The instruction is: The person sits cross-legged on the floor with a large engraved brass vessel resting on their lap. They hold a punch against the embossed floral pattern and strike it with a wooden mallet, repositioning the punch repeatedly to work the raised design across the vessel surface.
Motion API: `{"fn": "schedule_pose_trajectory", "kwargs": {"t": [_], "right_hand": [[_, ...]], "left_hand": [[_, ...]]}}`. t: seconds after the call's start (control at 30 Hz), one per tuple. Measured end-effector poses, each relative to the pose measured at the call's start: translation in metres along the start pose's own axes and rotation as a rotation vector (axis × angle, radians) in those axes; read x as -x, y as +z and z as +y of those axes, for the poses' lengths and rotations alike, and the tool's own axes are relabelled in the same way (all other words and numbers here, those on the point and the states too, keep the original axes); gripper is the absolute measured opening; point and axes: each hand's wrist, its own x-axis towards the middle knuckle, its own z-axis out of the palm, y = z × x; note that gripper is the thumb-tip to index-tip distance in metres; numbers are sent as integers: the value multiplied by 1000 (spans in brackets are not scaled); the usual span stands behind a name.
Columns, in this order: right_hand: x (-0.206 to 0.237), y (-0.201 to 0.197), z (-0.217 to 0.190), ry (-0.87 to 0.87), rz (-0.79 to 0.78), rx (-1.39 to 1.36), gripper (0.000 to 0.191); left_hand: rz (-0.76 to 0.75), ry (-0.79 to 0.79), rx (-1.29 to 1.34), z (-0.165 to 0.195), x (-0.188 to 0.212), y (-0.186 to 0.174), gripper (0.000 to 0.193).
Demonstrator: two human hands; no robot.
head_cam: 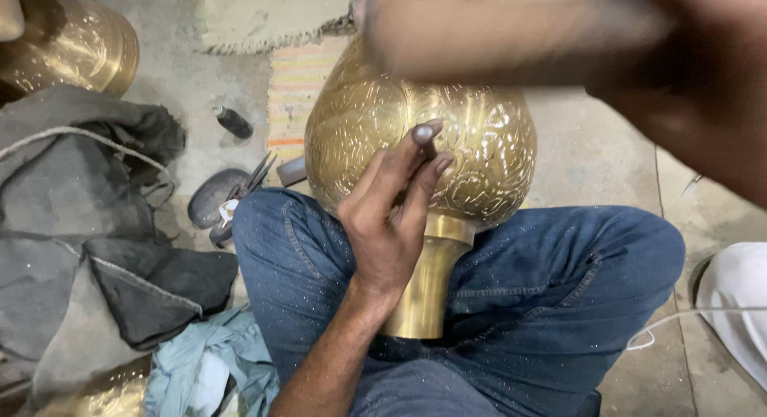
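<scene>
A large engraved brass vase (479, 137) rests on my lap, its round body away from me and its narrow neck (427, 285) between my crossed legs in blue jeans. My left hand (391, 209) pinches a small dark metal punch (423, 141) and holds its tip against the vase's body. My right hand (687, 73) is raised at the upper right and grips a blurred handle (479, 33) that stretches left above the vase; its head is too smeared to make out.
Dark grey cloths (88, 225) and a pale blue rag (208, 361) lie heaped at left. Another brass vessel (68, 45) stands at top left. Small tools, a dark stone (212, 197) and a striped mat (296, 89) lie on the concrete floor. A white object (739, 297) is at right.
</scene>
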Motion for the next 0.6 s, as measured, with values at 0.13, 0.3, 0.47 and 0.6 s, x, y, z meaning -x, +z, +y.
{"fn": "schedule_pose_trajectory", "kwargs": {"t": [0.13, 0.3, 0.47, 0.6], "right_hand": [[-6, -8, -1, -81, -71, 469, 19], [-4, -4, 5, -119, -106, 634, 18], [6, 9, 19, -96, 17, 204, 21], [6, 9, 14, -105, 3, 281, 24]], "left_hand": [[-13, -54, -4, 3, -2, -1, 33], [-9, -72, 80, 4, -2, -2, 35], [4, -10, -4, 2, 0, -1, 29], [26, -35, -80, 2, 3, -1, 23]]}}
